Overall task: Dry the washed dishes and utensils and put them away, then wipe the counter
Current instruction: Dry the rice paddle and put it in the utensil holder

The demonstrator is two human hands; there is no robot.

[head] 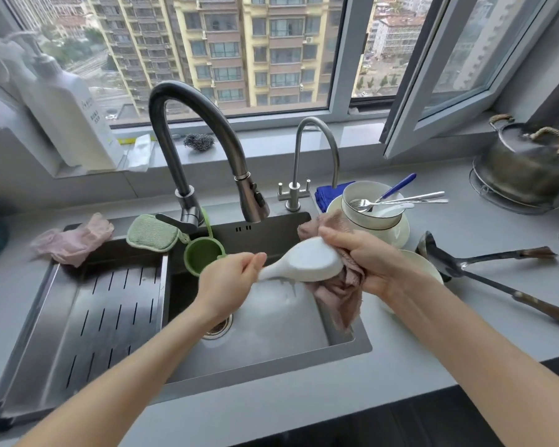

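Observation:
Above the sink (271,330) I hold a white ceramic spoon (307,261) bowl-down. My left hand (226,282) pinches its handle end. My right hand (371,256) grips a pinkish-brown cloth (339,285) wrapped round the spoon's bowl end. To the right, stacked white bowls (381,221) hold a fork, spoons and a blue-handled utensil (397,187). A white dish (420,262) sits partly hidden behind my right wrist. Two long metal ladles (484,259) with dark handles lie on the grey counter (465,317).
A large black tap (188,124) and a small steel tap (317,150) rise behind the sink. A perforated drain tray (104,317), pink gloves (75,240), green sponge (152,233) and green cup (202,253) lie left. A kettle (526,162), a soap bottle (68,114) and a blue cloth (328,191) stand behind.

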